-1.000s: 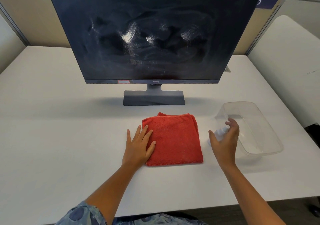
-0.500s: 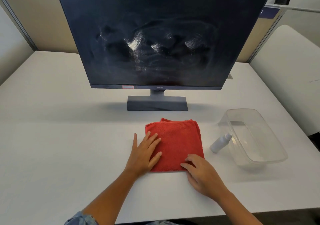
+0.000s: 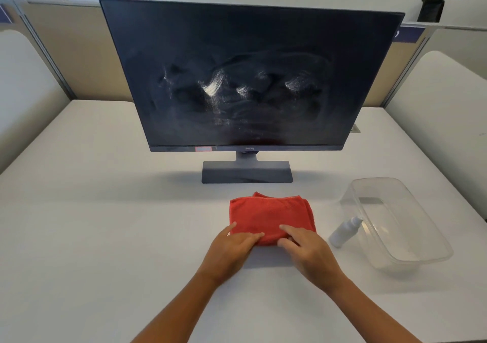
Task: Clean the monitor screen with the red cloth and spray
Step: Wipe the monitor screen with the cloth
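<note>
head view: the monitor (image 3: 245, 79) stood upright at the back of the white table (image 3: 92, 237), its dark screen smeared with whitish streaks across the middle. the folded red cloth (image 3: 268, 214) lay flat on the table in front of the monitor's base (image 3: 247, 171). the left hand (image 3: 229, 253) had its fingers curled over the near left edge of the cloth, pinching it against the thumb. the right hand (image 3: 308, 253) gripped the near right edge in the same way, fingers bent and closed on the fabric. the small white spray bottle (image 3: 345, 232) lay tilted on the table to the right of the cloth, its tip leaning against the wall of a clear plastic bin (image 3: 421, 253).
</note>
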### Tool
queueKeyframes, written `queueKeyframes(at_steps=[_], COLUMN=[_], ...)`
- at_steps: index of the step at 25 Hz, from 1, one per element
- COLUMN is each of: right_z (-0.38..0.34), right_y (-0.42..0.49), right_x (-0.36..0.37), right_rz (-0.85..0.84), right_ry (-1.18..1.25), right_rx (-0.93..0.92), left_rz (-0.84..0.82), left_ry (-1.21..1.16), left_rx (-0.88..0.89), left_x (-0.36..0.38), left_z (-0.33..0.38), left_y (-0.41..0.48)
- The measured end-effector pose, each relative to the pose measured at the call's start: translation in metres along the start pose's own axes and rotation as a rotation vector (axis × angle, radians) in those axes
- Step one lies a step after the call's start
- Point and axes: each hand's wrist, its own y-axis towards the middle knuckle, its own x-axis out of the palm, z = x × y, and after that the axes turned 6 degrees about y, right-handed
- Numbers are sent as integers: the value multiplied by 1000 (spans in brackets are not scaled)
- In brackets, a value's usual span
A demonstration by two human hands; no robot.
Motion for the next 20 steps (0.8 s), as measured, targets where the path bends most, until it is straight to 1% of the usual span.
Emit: queueKeyframes(at_steps=[4, 7, 11, 16, 20], right_z=[10, 15, 22, 25, 27], right_y=[37, 76, 144, 236, 303], right_x=[-1, -2, -12, -27, -47], right_rz=[97, 200, 393, 649, 768], right_ry=[-43, -110, -155, -186, -202], right_rx=[-46, -52, 8, 10, 19], left_rz=[87, 135, 214, 396, 522], left_ry=[21, 105, 228, 372, 525], left_rx=[-21, -17, -22, -48, -57], left_x=[-37, -69, -115, -172, -210], left_z=[-23, -47, -84, -132, -165], left_y=[35, 63, 94, 137, 180])
